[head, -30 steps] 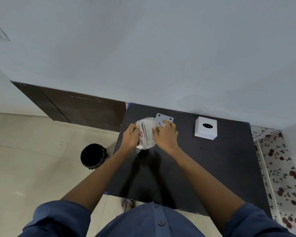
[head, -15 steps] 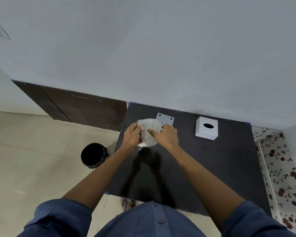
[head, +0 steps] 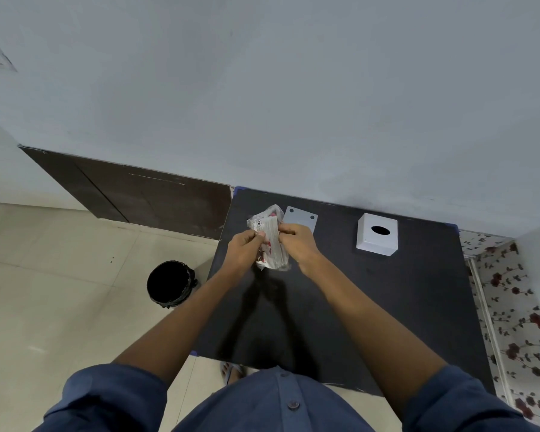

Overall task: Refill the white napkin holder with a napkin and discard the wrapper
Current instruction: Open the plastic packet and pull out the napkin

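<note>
A wrapped napkin pack [head: 270, 241], white with red print under crinkled clear plastic, is held above the black table [head: 387, 307]. My left hand [head: 243, 251] grips its left side and my right hand [head: 296, 244] pinches its right side near the top. The white napkin holder [head: 377, 234], a cube with an oval hole on top, stands at the back right of the table, apart from both hands. Its flat white base plate [head: 301, 217] with two holes lies just behind the pack.
A black bin [head: 170, 283] stands on the tiled floor left of the table. The wall runs right behind the table. A flowered surface [head: 512, 307] borders the table's right edge. My foot [head: 231, 371] shows under the near edge.
The pack has been turned and its wrapper pulled up between my hands. My right hand has come off the base plate side and pinches the wrapper's upper edge.
</note>
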